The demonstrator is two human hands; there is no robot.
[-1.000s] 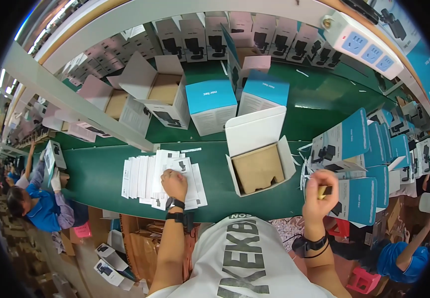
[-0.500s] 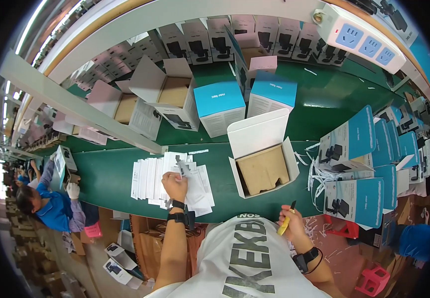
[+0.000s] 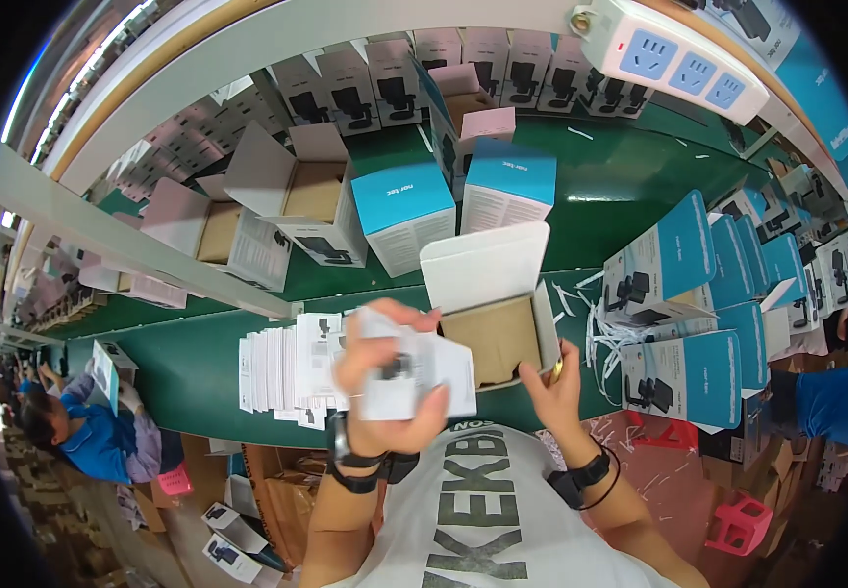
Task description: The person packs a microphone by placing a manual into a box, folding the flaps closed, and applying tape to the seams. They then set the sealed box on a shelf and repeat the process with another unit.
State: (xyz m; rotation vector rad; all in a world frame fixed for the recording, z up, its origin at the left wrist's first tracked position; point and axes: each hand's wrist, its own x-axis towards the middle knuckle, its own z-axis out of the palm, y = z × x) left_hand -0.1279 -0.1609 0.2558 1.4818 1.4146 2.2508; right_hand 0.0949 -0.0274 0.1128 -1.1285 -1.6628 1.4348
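Blurred by motion, my left hand (image 3: 382, 367) is closed around white printed leaflets (image 3: 402, 384), held in front of the open box's left side. The white box (image 3: 548, 323) stands with its lid flap (image 3: 484, 263) raised; a brown cardboard insert (image 3: 491, 338) fills it. My right hand (image 3: 553, 394) is at the box's front right corner, fingers touching its edge. A bit of the yellow utility knife (image 3: 556, 369) shows at its fingers; the rest is hidden. Left of the box, a stack of leaflets (image 3: 275, 367) lies fanned on the green table (image 3: 189, 358).
Blue-topped boxes (image 3: 403, 196) and open boxes (image 3: 318, 196) stand behind. Several blue-and-white cartons (image 3: 681, 370) crowd the right, beside white paper strips (image 3: 608, 338). A power strip (image 3: 674, 61) hangs above. A co-worker (image 3: 100, 431) sits at left; a pink stool (image 3: 741, 524) is at lower right.
My left hand has lifted leaflets from the stack and moved right toward the box. My right hand has come up to the box's front right corner. The whole view has shifted slightly.
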